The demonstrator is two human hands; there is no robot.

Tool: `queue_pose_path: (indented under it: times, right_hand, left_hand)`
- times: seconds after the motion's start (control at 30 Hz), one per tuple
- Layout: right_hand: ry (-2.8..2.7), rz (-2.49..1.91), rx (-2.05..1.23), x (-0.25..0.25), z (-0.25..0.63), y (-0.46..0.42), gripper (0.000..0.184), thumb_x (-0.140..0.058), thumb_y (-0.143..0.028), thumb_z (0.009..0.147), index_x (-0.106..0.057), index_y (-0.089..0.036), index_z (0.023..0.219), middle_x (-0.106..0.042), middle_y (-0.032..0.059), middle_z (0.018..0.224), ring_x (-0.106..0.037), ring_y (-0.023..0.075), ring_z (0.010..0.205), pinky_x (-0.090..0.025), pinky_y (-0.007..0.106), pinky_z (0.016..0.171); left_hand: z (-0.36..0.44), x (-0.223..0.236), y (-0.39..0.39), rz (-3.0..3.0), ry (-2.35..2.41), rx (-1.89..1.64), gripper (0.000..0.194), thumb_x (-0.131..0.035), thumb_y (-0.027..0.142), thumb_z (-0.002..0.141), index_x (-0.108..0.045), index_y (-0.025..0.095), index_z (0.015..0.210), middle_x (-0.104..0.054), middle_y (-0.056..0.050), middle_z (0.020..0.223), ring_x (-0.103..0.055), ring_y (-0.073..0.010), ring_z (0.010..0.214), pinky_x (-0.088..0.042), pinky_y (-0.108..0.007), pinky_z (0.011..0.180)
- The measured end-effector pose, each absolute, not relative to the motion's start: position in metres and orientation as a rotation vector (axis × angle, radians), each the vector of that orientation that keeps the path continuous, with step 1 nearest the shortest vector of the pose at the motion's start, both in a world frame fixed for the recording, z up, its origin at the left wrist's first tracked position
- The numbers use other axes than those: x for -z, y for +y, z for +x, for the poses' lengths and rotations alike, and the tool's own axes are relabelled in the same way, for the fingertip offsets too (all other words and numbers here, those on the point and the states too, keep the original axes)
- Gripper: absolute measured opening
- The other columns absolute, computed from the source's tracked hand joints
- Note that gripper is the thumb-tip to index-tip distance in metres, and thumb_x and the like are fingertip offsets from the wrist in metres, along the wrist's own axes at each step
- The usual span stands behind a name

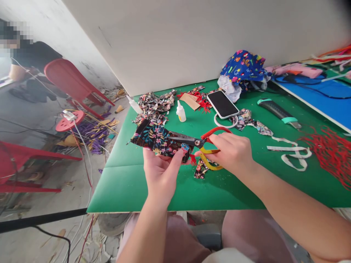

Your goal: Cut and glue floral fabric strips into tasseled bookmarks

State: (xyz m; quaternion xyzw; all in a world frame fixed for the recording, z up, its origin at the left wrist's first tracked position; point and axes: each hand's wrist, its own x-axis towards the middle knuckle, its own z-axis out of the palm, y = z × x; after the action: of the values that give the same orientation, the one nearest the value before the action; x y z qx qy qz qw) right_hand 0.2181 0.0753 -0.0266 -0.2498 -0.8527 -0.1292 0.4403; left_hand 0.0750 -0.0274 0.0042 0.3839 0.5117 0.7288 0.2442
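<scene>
My left hand point(161, 170) grips a piece of black floral fabric point(155, 138) above the front of the green table, thumb on top and fingers beneath. In my right hand point(233, 151) is a pair of scissors point(199, 142) with one red and one yellow handle loop. Their dark blades lie along the fabric, pointing left; whether they cut into it I cannot tell. Below the scissors rests a small floral scrap point(201, 171), with a bit of red thread point(193, 159) near it.
Behind my hands are floral scraps point(156, 102), a glue bottle point(181, 112), a phone point(222, 104) and a white ring point(226, 121). A utility knife point(279, 113), white ribbon point(297, 159) and red threads point(331, 157) lie right. At left, a person point(35, 62) sits near a red chair point(67, 78).
</scene>
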Motion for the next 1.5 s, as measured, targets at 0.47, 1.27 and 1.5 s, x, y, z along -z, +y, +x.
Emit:
queue_pose_path:
  times: [0.47, 1.27, 1.5]
  right_hand:
    - [-2.125, -0.668, 0.307, 0.029, 0.218, 0.073, 0.042, -0.053, -0.057, 0.079, -0.057, -0.018, 0.064, -0.055, -0.0016, 0.049, -0.05, 0.0093, 0.048, -0.025, 0.027, 0.046]
    - [-2.117, -0.931, -0.567, 0.022, 0.215, 0.074, 0.042, -0.059, -0.06, 0.071, -0.053, -0.019, 0.079, -0.055, -0.0027, 0.058, -0.05, 0.0104, 0.052, -0.033, 0.022, 0.045]
    - [-1.605, -0.629, -2.065, 0.012, 0.212, 0.071, 0.037, -0.066, -0.047, 0.072, -0.04, -0.021, 0.069, -0.057, -0.0024, 0.065, -0.054, 0.0098, 0.052, -0.044, 0.022, 0.043]
  left_hand:
    - [0.075, -0.004, -0.029, 1.031, 1.397, -1.975, 0.042, -0.071, 0.009, 0.07, -0.049, 0.023, 0.102, -0.066, 0.004, 0.08, -0.066, -0.0096, 0.062, -0.055, -0.015, 0.047]
    - [0.058, 0.001, -0.027, 1.399, 1.655, -2.131, 0.018, -0.064, 0.018, 0.079, -0.069, 0.024, 0.095, -0.069, -0.001, 0.105, -0.06, -0.0216, 0.11, -0.043, -0.042, 0.101]
    - [0.053, 0.014, -0.024, 1.884, 1.834, -1.938, 0.034, -0.058, 0.009, 0.08, -0.071, 0.037, 0.096, -0.055, 0.006, 0.13, -0.038, -0.0247, 0.132, -0.031, -0.051, 0.109]
